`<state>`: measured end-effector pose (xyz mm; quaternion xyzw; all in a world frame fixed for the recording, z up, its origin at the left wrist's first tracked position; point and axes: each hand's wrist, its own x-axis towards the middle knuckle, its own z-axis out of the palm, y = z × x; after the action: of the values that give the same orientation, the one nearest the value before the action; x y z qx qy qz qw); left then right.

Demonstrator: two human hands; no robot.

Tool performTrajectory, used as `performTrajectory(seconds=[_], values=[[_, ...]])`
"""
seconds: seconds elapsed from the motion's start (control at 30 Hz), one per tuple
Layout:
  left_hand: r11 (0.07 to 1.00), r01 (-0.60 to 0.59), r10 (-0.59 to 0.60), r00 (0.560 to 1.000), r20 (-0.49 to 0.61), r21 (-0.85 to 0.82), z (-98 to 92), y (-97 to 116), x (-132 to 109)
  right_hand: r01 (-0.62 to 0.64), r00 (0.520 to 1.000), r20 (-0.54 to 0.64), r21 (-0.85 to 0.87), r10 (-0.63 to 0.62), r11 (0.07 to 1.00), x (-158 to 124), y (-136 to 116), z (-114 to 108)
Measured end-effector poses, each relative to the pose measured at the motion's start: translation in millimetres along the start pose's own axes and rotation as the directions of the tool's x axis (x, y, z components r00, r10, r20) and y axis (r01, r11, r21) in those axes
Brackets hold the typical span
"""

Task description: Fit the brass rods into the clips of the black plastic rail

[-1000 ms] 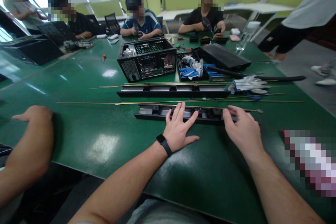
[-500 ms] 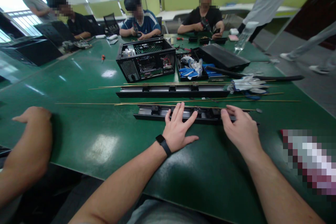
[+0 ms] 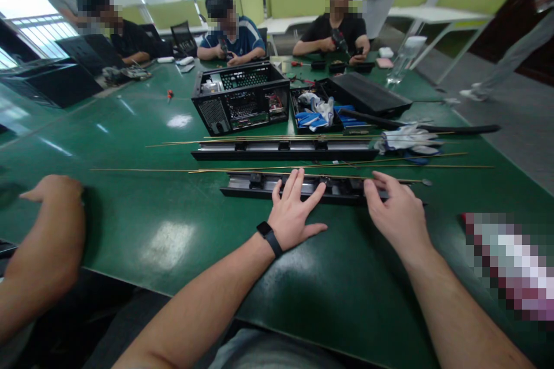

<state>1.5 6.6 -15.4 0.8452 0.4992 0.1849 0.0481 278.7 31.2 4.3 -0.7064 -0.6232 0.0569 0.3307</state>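
Green desk (image 3: 173, 242); far left of the black rail (image 3: 242, 187), a co-worker's arm (image 3: 47, 230) is cut off by the frame edge; left hand (image 3: 294, 216) lies released, fingers spread, on the rail's middle; right hand (image 3: 396, 213) hides the rail's right end, grip impossible to tell; right of the rail, a blurred-out object (image 3: 511, 265).

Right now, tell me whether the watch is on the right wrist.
No: the black watch sits on the wrist of the left hand, while the right hand has a bare wrist.
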Motion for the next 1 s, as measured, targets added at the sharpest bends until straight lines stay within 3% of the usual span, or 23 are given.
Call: performTrajectory(seconds=[0.33,0.63,0.83,1.0], values=[[1.0,0.006,-0.006,1.0,0.009,0.003,-2.0,1.6,0.3,-0.009,1.0,-0.03,-0.024,0.009,1.0,1.1,1.4,-2.2],[1.0,0.004,-0.004,1.0,-0.01,0.002,1.1,0.5,-1.1,-0.118,0.992,-0.058,-0.105,0.112,0.987,4.3,1.1,-13.2],[1.0,0.005,-0.005,1.0,-0.001,0.008,0.7,0.4,-0.9,-0.262,0.965,-0.061,-0.172,0.255,0.95,8.6,-8.2,-26.2],[1.0,0.004,-0.003,1.0,-0.008,0.007,1.1,0.0,-1.1,-0.289,0.957,-0.086,-0.161,0.279,0.943,10.9,-6.5,-27.9]])
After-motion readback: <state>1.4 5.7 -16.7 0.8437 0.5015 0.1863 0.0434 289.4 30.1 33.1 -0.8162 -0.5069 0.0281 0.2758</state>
